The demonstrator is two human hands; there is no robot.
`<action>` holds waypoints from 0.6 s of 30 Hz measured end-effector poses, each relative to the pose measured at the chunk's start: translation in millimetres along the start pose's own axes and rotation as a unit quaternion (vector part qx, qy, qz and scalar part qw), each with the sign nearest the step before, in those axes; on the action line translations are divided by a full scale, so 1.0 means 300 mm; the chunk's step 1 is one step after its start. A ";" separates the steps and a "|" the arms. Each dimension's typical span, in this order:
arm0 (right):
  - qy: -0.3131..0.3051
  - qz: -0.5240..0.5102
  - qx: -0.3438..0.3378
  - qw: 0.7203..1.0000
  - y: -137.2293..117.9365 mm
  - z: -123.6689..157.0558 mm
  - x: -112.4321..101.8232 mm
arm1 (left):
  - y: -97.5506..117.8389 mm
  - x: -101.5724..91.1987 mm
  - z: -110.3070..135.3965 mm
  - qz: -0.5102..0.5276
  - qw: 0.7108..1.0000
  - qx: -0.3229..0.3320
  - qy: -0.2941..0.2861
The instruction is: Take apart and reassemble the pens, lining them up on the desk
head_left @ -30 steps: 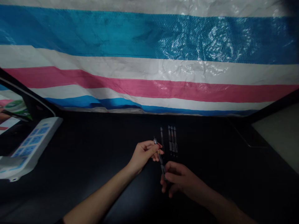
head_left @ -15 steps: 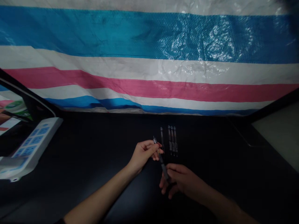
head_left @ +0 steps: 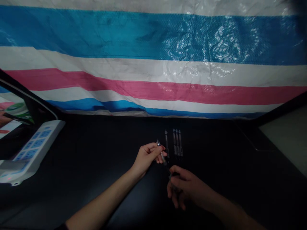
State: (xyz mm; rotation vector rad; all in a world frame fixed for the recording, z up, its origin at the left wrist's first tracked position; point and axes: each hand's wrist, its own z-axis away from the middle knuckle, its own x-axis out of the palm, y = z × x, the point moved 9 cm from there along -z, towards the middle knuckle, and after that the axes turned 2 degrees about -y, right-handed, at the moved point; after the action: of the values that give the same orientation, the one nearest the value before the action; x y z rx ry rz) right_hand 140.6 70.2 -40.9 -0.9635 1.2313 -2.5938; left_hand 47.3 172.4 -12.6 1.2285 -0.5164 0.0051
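Observation:
My left hand [head_left: 151, 155] pinches a slim pen [head_left: 164, 159] between thumb and fingers, its silvery end [head_left: 157, 143] pointing up and away from me. Below and to the right, my right hand [head_left: 185, 185] has its thumb and forefinger closed on a dark piece [head_left: 170, 176] at the pen's lower end. In the dim light I cannot tell whether that piece is still joined to the pen. One similar pen [head_left: 167, 140] lies just beyond my left fingertips. Several more pens [head_left: 177, 142] lie side by side to its right.
All this is on a black tabletop [head_left: 100, 143]. A white power strip [head_left: 51, 135] with blue socket faces sits at the left. Behind the table hangs a striped plastic sheet [head_left: 134, 70]. At the far left are a green-and-white container [head_left: 20, 110] and part of another person's hand [head_left: 3, 119].
My right hand has shifted slightly right and away from my left hand, taking the dark piece with it. More of the pen's pale barrel shows below my left fingers, which stay nearly still.

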 end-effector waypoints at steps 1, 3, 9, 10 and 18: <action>-0.004 -0.003 0.005 1.000 0.003 0.000 0.000 | 0.004 -0.002 0.000 0.001 1.000 0.003 0.001; -0.012 -0.012 0.010 1.000 0.004 0.000 0.004 | 0.012 -0.005 0.000 0.001 1.000 0.008 0.004; -0.033 -0.012 -0.004 0.999 -0.012 0.001 0.020 | 0.037 -0.024 -0.003 0.005 0.999 0.024 0.022; -0.033 -0.007 -0.006 0.999 -0.013 0.002 0.019 | 0.041 -0.031 -0.005 0.008 0.999 0.028 0.029; -0.046 0.014 0.010 0.999 0.005 0.008 0.018 | 0.074 -0.104 -0.014 0.066 0.991 0.054 0.105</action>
State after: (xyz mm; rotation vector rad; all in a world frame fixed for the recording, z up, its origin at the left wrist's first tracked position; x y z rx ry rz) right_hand 137.6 65.7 -38.1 -1.0413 1.1844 -2.5064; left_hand 15.0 192.3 -5.5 1.2800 -0.4174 0.2746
